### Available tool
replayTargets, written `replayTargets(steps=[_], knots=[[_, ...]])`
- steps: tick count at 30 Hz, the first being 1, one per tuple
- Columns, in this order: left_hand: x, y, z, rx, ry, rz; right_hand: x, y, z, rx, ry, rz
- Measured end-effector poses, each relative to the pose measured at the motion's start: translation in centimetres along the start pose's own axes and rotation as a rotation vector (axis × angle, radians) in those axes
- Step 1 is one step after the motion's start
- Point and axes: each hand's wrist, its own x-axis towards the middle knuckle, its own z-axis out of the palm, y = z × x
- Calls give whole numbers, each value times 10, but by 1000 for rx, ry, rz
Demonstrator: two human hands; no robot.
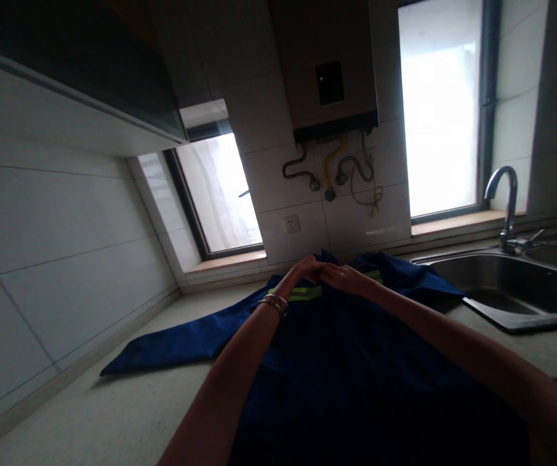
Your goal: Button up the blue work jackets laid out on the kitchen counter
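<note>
A dark blue work jacket [307, 349] with yellow-green stripes is spread on the countertop, its collar end toward the wall. One sleeve stretches out to the left; the other reaches the sink's edge on the right. My left hand [308, 268], with bracelets at the wrist, is at the upper front of the jacket near the collar, fingers bent and closed. Right beside it, my right hand [345, 278] pinches at the same spot, the fingertips of both hands meeting. The cloth between the fingers is small and dim, partly hidden by the hands.
A steel sink [506, 320] with a tap [508, 200] is set into the countertop [127, 414] on the right. A water heater [331, 65] with pipes hangs on the tiled wall above a socket [291, 224]. A cabinet [88, 84] overhangs the left side.
</note>
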Motion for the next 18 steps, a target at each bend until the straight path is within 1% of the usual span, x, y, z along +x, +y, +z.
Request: replayTargets(steps=[2, 4, 6, 8, 10, 12, 15, 18], knots=[[-7, 9, -4, 46, -43, -12, -3, -4, -14, -11, 8, -54], [-14, 16, -7, 83, -25, 3, -4, -8, -26, 11, 33, -79], [-20, 23, -10, 115, 39, 27, -3, -12, -36, 48, 77, -54], [-22, 29, -14, 134, 121, 46, 0, -15, -44, 41, 104, -13], [-20, 36, -21, 136, 197, 55, 4, -18, -48, -22, 73, 3], [-17, 42, -31, 121, 270, 55, 6, -27, -50, -93, -2, -29], [-10, 48, -51, 77, 378, 44, -3, -60, -47, -110, -90, -161], [-7, 48, -66, 34, 445, 29, -35, -114, -46, -43, -103, -305]])
